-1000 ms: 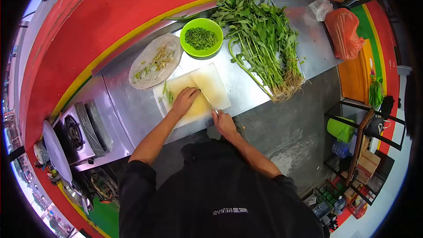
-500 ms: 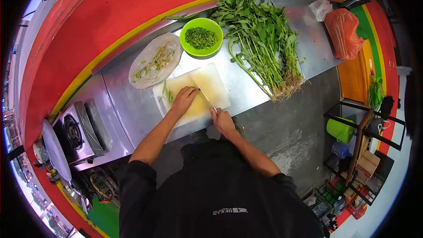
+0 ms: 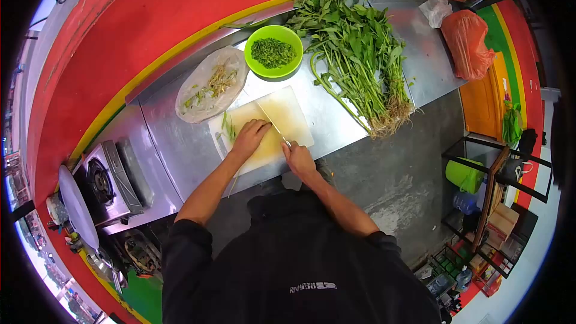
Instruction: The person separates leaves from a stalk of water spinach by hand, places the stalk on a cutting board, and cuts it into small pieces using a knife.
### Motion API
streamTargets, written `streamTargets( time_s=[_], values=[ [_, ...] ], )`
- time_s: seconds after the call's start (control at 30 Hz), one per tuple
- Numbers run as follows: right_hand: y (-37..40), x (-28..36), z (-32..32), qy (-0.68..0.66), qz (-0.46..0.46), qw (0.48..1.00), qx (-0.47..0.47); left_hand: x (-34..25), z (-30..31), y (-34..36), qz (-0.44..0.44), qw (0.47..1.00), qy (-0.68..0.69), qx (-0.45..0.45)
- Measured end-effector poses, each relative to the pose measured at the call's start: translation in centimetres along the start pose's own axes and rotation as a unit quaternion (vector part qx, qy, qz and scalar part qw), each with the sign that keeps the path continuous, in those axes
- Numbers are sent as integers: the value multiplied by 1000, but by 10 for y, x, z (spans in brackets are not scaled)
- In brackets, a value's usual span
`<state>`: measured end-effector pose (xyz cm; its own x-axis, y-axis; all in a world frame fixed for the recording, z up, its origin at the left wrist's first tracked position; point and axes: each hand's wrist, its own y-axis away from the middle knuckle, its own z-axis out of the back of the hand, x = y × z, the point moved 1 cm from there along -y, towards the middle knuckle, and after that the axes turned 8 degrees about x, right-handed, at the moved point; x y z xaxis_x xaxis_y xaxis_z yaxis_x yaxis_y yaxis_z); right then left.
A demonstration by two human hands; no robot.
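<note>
A stained white cutting board [image 3: 297,114] lies on the metal counter in front of me. My right hand [image 3: 300,161] grips the handle of a knife [image 3: 277,129], its blade slanting up and left across the board. Close beside the blade, my left hand [image 3: 251,137] rests with fingertips curled together; whatever they press is hidden. A thin pale stalk [image 3: 233,185] sticks out from beneath the left forearm over the board's near edge. A few green scraps [image 3: 228,126] lie at the board's left side.
Behind the board are a lime-green bowl [image 3: 248,54] of chopped greens and a plastic bag [image 3: 187,108] with root trimmings. A large bundle of leafy greens [image 3: 360,48] lies to the right, near a red plastic bag [image 3: 468,42]. On the left stands a gas stove [image 3: 102,180].
My right hand has pushed the knife slightly forward and to the left over the board. My left hand stays almost in the same place.
</note>
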<state>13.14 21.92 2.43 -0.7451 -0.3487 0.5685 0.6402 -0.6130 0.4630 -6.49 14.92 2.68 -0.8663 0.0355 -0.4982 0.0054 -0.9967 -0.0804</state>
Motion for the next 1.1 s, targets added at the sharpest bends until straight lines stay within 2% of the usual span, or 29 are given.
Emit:
streamTargets(
  time_s=[0.23,0.53,0.7,0.83,0.93,1.1],
  values=[
    [13,-10,-3,-35,18,999,15,4,-3,3,-22,999,-7,-32],
    [4,9,4,26,-18,999,10,5,-7,4,-1,1000,5,-25],
    [4,4,3,-31,3,999,20,2,-1,3,-13,999,0,-53],
    [12,-8,-7,-7,-8,1000,23,3,-4,6,-2,999,13,-36],
    [14,-10,-8,-11,19,1000,13,5,-6,6,-9,999,-3,-41],
    [7,6,-2,23,-14,1000,2,-1,-3,6,0,1000,-22,-22]
  ],
)
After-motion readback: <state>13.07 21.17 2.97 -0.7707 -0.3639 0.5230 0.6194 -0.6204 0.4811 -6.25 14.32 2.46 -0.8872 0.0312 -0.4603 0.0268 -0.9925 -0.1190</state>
